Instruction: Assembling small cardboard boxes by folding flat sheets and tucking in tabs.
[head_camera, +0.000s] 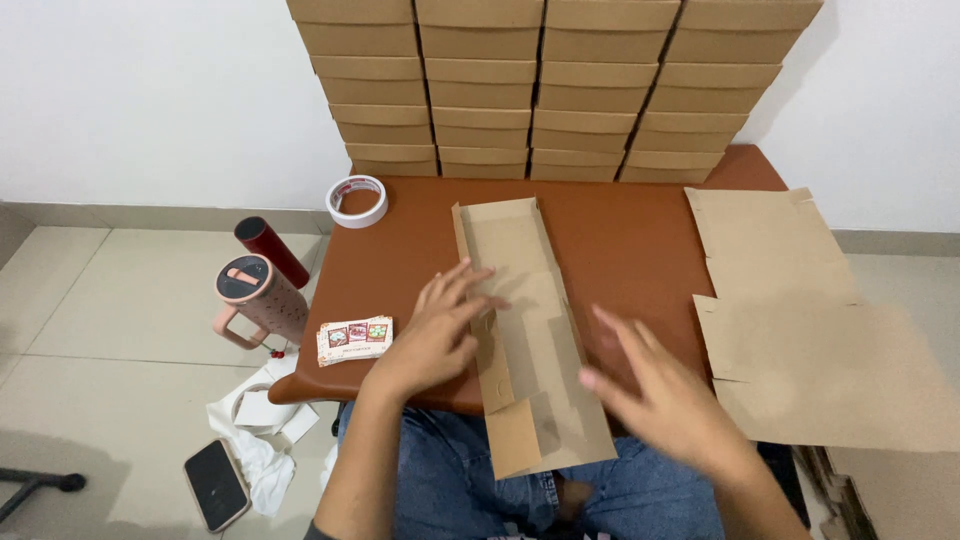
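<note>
Stacked flat cartons (550, 90) behind, tape roll (357, 201), sticker stack (354, 340), pink jug (260, 297), phone (216, 485) on floor

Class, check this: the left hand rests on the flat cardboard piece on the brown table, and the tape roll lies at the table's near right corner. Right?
Not quite. The head view shows the tape roll at the table's far left corner. The left hand does rest on the cardboard piece.

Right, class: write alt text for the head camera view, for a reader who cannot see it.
A person's left hand presses on a long, partly folded cardboard sheet on a brown table, while the right hand hovers, blurred, beside it. Flat cardboard lies to the right, folded boxes are stacked against the wall, and a tape roll sits near the corner.
</note>
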